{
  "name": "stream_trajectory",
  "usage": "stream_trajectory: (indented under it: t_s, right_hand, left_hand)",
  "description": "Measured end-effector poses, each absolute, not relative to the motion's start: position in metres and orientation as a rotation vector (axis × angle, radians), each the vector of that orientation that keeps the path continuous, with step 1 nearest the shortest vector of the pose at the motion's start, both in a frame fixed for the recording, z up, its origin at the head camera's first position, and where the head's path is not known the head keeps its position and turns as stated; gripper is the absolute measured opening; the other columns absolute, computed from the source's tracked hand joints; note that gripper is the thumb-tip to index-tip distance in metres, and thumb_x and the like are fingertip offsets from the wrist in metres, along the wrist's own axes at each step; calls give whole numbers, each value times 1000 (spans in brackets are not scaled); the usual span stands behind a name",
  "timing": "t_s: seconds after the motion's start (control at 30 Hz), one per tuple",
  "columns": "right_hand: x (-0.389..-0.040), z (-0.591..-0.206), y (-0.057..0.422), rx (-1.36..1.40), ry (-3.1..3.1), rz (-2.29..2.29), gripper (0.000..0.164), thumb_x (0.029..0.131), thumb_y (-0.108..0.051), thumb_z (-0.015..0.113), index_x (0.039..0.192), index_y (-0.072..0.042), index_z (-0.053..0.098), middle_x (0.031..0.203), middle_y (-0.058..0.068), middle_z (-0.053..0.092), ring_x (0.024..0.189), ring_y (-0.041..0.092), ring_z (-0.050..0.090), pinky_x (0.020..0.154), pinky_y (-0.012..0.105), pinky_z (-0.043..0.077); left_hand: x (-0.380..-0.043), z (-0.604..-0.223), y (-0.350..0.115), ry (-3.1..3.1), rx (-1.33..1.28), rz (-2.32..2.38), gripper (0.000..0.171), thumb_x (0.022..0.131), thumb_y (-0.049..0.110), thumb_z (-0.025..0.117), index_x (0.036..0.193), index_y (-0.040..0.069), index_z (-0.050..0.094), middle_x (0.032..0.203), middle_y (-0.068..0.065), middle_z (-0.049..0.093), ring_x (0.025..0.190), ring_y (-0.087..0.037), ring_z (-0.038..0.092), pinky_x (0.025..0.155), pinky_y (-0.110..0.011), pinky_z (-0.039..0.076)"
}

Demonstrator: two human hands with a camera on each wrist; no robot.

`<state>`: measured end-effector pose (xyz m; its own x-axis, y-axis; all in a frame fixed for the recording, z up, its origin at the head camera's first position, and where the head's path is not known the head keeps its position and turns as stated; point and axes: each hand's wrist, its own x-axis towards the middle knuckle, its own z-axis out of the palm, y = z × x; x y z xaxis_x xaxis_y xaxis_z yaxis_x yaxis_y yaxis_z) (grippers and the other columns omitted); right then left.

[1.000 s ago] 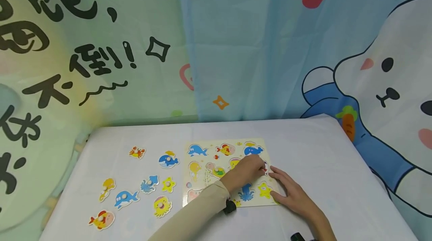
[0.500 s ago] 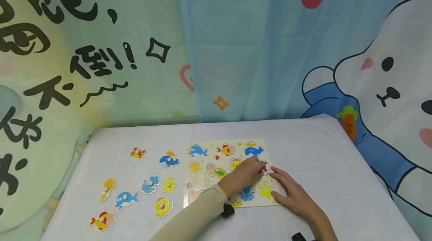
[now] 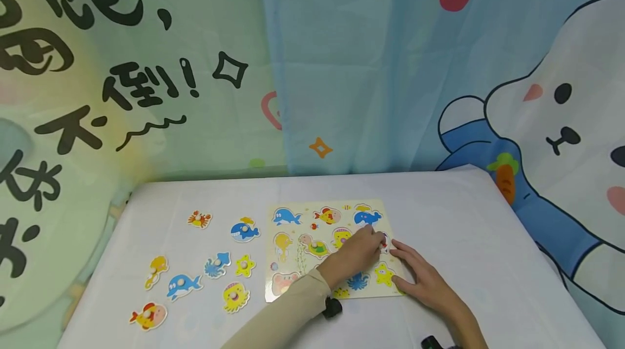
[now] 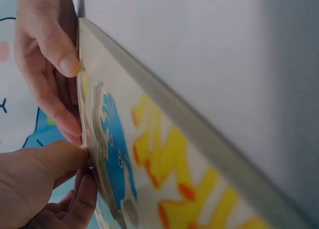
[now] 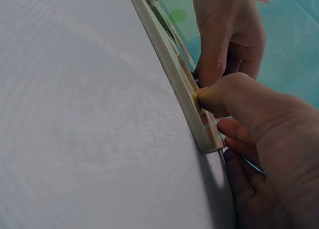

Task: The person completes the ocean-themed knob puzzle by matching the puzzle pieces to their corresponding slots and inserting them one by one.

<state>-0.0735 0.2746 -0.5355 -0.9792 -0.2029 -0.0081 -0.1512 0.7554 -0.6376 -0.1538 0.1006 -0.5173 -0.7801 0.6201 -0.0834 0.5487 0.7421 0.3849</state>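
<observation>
A pale yellow peg puzzle board [image 3: 306, 214] with sea-animal pictures lies flat on the table. My left hand [image 3: 355, 255] reaches across it and pinches something small at the board's right side, apparently a puzzle piece [image 3: 384, 243] by its knob; the fingers hide most of it. In the left wrist view, the left thumb and fingers [image 4: 75, 157] meet close to the board's face. My right hand [image 3: 425, 281] rests at the board's right edge, its thumb [image 5: 212, 98] on the board's face and its other fingers spread along the side.
Loose knobbed pieces lie left of the board: a crab [image 3: 199, 220], a spouting whale [image 3: 244, 230], a seahorse [image 3: 156, 272], a blue whale [image 3: 183, 286], a squid [image 3: 217, 265], a starfish [image 3: 245, 266], a yellow octopus [image 3: 236, 298] and a fish [image 3: 148, 316]. A printed curtain [image 3: 351, 67] hangs behind the table.
Both hands stay almost in place; the left hand shifts only very slightly at the same spot on the board. The loose pieces have not moved on the table.
</observation>
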Motion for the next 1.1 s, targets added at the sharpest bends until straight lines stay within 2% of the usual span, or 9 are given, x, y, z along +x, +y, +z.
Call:
stream_trajectory:
  t_s: [0.17,0.33,0.47,0.57,0.77,0.9,1.1]
  right_hand:
    - [-72,-535,274,-281,2899,-972,54,84,-29,73,133,-13,55,150,7,43,136,31,38,107,52,37]
    - [-72,-535,275,-295,2888,-1005,54,84,-30,72,133,-13,55,150,8,42,137,33,37,107,55,36]
    - [-73,-536,275,-285,2906,-981,54,84,-31,72,133,-15,55,150,5,43,138,26,37,108,43,38]
    - [-73,-535,275,-287,2914,-968,54,84,-32,72,133,-15,55,150,5,44,138,25,38,108,39,38]
    - [-73,-533,275,-317,2901,-1014,54,85,-30,72,132,-11,55,149,12,43,136,36,38,106,58,37]
    - [-73,-533,274,-310,2888,-1031,54,85,-30,72,132,-11,55,149,13,43,137,39,38,106,60,36]
    - [-74,-533,275,-317,2889,-1048,54,85,-29,71,133,-10,54,149,14,42,137,39,37,106,60,36]
  left_hand:
    - [-152,-516,103,2737,937,495,30,98,21,56,127,19,60,103,2,58,81,-6,48,70,-12,43]
    - [-151,-515,104,2739,912,464,31,97,21,57,128,20,58,104,2,56,84,-6,48,72,-12,44]
    - [-149,-514,105,2721,858,471,35,96,22,59,131,21,54,111,1,53,91,-7,48,76,-13,45]
    - [-148,-514,105,2715,828,487,37,95,23,60,132,21,53,115,1,52,94,-7,48,78,-13,46]
    - [-142,-519,105,2770,819,545,49,94,22,61,140,21,44,115,-1,53,91,-9,48,75,-14,46]
    - [-137,-521,105,2807,817,570,57,94,22,61,145,22,36,116,-2,53,91,-10,49,74,-15,46]
    - [-134,-520,100,2816,841,621,61,94,24,62,147,22,33,119,-1,52,93,-8,50,80,-14,47]
